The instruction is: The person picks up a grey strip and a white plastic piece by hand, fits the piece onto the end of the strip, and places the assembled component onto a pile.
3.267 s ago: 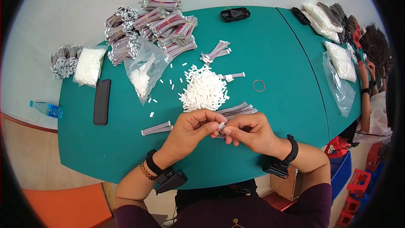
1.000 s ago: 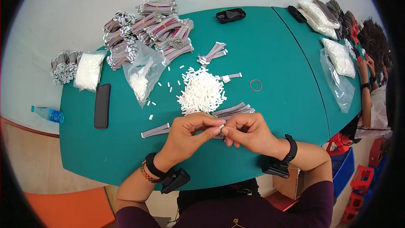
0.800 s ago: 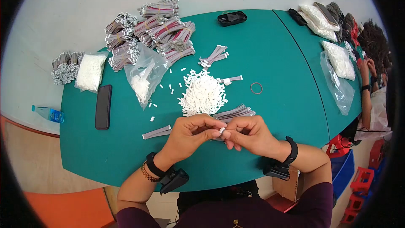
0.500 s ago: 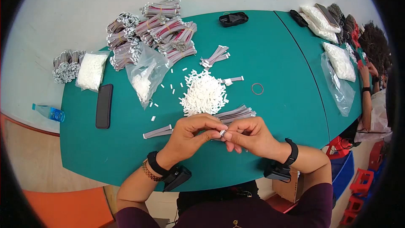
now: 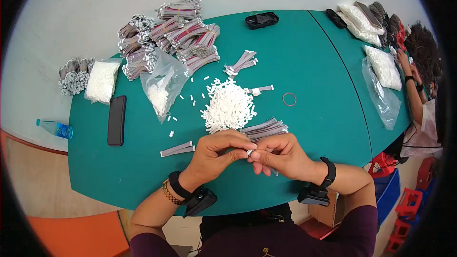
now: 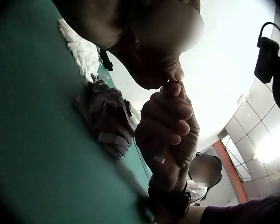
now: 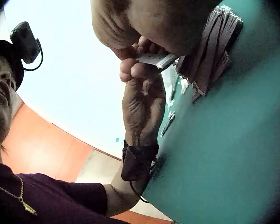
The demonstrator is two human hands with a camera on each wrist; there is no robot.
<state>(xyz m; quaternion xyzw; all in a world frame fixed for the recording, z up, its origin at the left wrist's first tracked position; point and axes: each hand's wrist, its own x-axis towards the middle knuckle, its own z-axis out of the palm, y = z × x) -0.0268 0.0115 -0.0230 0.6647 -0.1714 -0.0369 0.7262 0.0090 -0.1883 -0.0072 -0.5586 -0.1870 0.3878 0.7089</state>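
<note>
Both hands meet over the near part of the green table. My left hand [image 5: 214, 157] pinches a small white connector [image 5: 250, 152] between thumb and forefinger. From the other side, my right hand [image 5: 285, 154] grips the short flat ribbon cable [image 7: 151, 59] at that same spot, its thumb and forefinger against the left fingertips. In the right wrist view, the cable's other white-ended connector [image 7: 167, 60] sticks out below the right hand. Just beyond the hands lie a bundle of grey ribbon cables [image 5: 265, 129] and a heap of white connector housings [image 5: 228, 107].
Two loose cables [image 5: 177, 149] lie left of the hands. Behind are banded cable bundles [image 5: 188, 33], an opened plastic bag [image 5: 164, 81], a full bag [image 5: 103, 81] and a phone [image 5: 116, 120]. A rubber band [image 5: 289, 99] lies right. Another person's arm [image 5: 415, 95] reaches in far right.
My hands stay together, sinking slightly; the small piece between the fingertips has tilted. A pale cable end now shows below the right hand. The other person's hands at far right have shifted.
</note>
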